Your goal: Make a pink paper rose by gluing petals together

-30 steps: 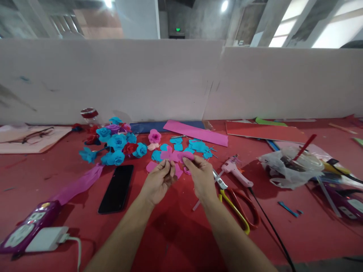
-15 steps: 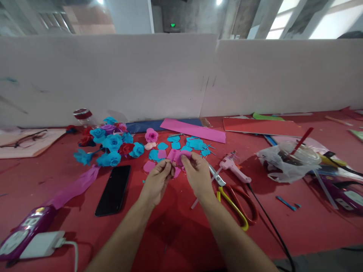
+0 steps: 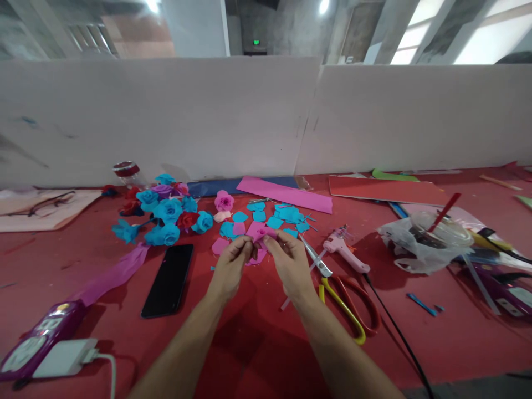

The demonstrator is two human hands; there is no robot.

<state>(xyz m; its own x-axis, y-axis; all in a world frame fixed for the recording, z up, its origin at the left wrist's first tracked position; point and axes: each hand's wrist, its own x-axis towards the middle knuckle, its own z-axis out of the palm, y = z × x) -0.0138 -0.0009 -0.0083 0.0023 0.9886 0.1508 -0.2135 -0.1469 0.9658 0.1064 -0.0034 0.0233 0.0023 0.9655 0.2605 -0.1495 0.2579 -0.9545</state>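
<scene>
My left hand (image 3: 231, 265) and my right hand (image 3: 290, 260) meet over the red table (image 3: 257, 343), both pinched on a small pink paper petal piece (image 3: 261, 233) that is curled between the fingertips. Loose pink petals (image 3: 219, 245) lie just under and left of the hands. Cut turquoise petals (image 3: 286, 213) are scattered right behind them. A finished pink paper rose (image 3: 224, 200) stands a little further back.
A bunch of turquoise, red and purple paper roses (image 3: 166, 213) lies at the left, a black phone (image 3: 168, 280) beside my left arm. Scissors (image 3: 341, 293) and a pink glue gun (image 3: 343, 249) with its black cord lie right. Pink paper sheet (image 3: 286, 194) and white partition stand behind.
The pink piece was spread wider between my hands; now it is rolled tighter and my fingertips are closer together. The view shifted slightly.
</scene>
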